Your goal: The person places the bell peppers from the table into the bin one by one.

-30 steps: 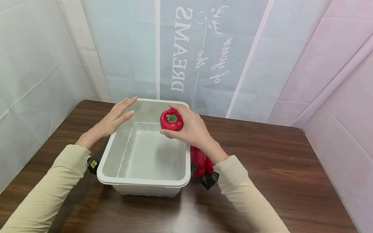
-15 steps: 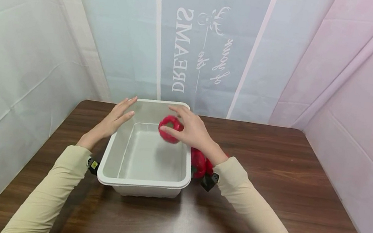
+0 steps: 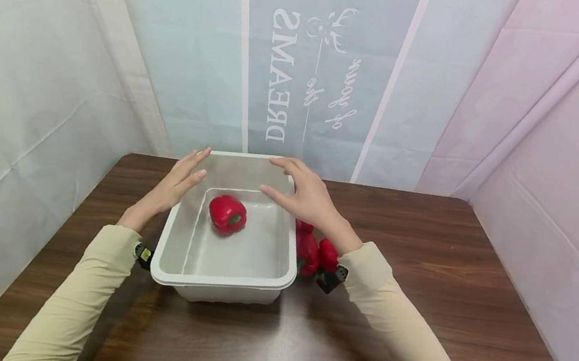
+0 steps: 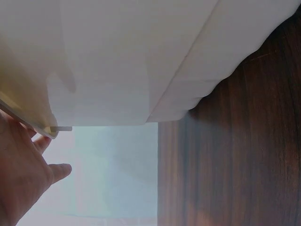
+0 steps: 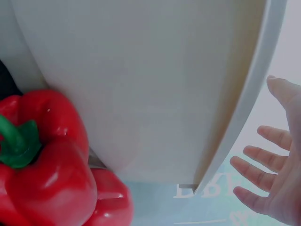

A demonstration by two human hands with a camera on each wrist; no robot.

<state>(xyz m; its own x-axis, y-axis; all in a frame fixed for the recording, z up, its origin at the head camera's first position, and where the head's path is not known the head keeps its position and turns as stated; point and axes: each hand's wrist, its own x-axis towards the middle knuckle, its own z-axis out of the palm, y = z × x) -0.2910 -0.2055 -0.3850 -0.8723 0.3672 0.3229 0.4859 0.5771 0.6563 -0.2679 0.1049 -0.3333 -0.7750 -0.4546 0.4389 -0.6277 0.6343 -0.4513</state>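
- The left hand [image 3: 169,188] is at the left rim of the white tub [image 3: 222,284], fingers outstretched and thumb held apart, gripping nothing; whether it touches the rim cannot be told.
- The right hand [image 3: 306,197] hangs over the tub's right rim, well apart from the left one, thumb and fingers spread with nothing between them.
- Between the hands and a little nearer the person, one red pepper [image 3: 227,215] lies on its side on the tub's floor, its green stem toward the person; neither hand touches it.
- Below the right hand and its wrist, more red peppers [image 3: 307,253] sit close together outside the tub, just beside its right wall.
- Under both hands, the tub stands on a dark wood-grain surface [image 3: 426,252].
- Beyond the hands hangs a pale blue-grey cloth [image 3: 316,84] with white lettering.
- Each wrist, behind its hand, ends a cream sleeve [image 3: 401,337].
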